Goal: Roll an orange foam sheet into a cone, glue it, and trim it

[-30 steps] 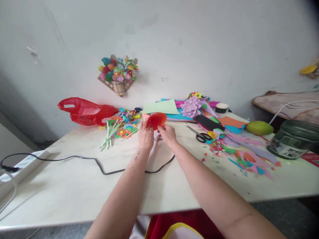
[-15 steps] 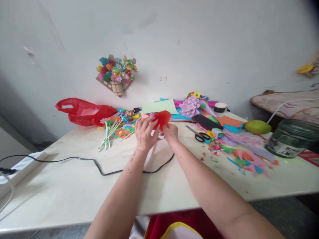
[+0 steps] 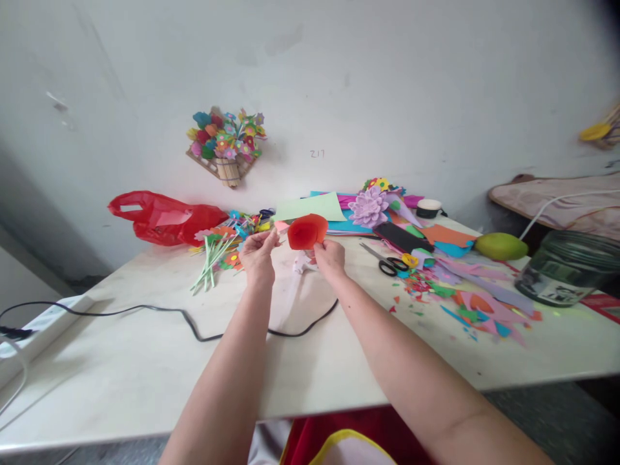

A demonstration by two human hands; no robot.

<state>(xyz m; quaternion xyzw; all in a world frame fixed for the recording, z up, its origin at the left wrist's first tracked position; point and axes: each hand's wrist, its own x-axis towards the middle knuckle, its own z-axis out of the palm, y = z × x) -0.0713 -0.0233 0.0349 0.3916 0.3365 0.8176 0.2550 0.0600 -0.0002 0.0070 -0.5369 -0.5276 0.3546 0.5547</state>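
Above the middle of the table, a red-orange sheet piece (image 3: 308,232), curved like a shallow cup, is pinched at its lower right edge by my right hand (image 3: 331,257). My left hand (image 3: 259,255) is just to the left of it and apart from it. Its thumb and forefinger are pressed together, and whatever may be between them is too small to make out. Below the red-orange piece, partly covered by it, rests a small whitish object (image 3: 302,263) whose kind I cannot tell. Pale green stems (image 3: 212,261) lie left of my left hand, by several cut-out foam flowers (image 3: 233,260).
Black-handled scissors (image 3: 390,263) lie right of my right hand, near coloured scraps (image 3: 479,310), a green fruit (image 3: 500,247) and a glass jar (image 3: 564,271). A red plastic bag (image 3: 169,219) sits back left. A black cable (image 3: 159,309) crosses the table.
My left hand has let go of the red-orange piece and moved left, its fingers now pinched. The piece has tilted to show its hollow side, still in my right hand.
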